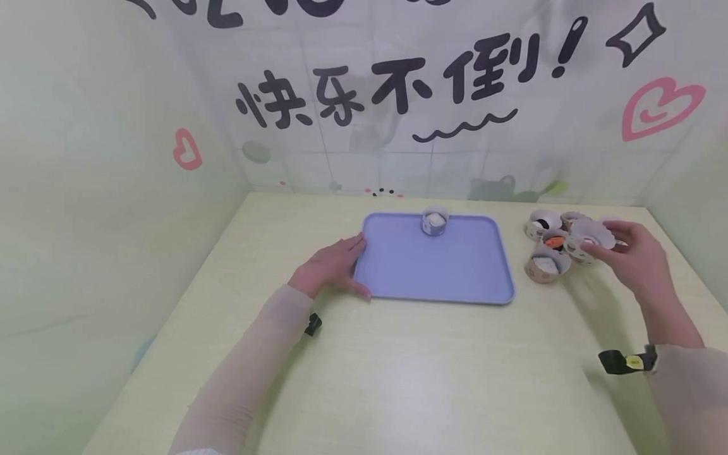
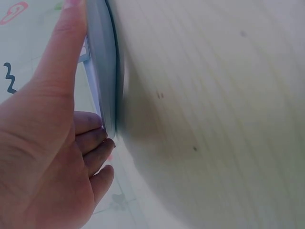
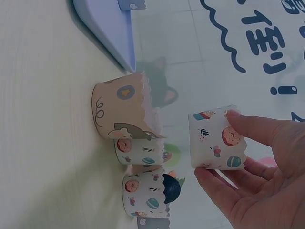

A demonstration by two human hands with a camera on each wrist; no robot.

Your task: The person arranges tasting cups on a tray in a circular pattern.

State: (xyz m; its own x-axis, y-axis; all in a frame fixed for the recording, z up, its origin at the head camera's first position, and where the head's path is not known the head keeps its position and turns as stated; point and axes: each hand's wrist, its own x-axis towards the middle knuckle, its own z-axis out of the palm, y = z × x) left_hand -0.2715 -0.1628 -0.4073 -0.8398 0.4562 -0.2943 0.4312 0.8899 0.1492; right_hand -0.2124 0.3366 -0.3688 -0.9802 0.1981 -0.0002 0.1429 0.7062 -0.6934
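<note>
My right hand [image 1: 643, 262] pinches a white paper baking cup [image 3: 217, 140] printed with doughnuts between thumb and fingers. In the right wrist view that cup is raised off the table, above the other cups. A light item shows in its mouth in the head view. Beside and under it stand several more paper cups, among them a brown one [image 3: 121, 107] and one with an orange piece [image 1: 554, 242]. My left hand [image 1: 330, 264] touches the near left corner of a blue tray [image 1: 432, 272], thumb along the front edge, fingers at the left side.
On the tray's far edge stands a grey-blue paper cup [image 1: 435, 222] with something white inside. Behind the pale wooden table [image 1: 398, 366] hangs a translucent printed curtain [image 1: 370, 158], with further curtain at both sides.
</note>
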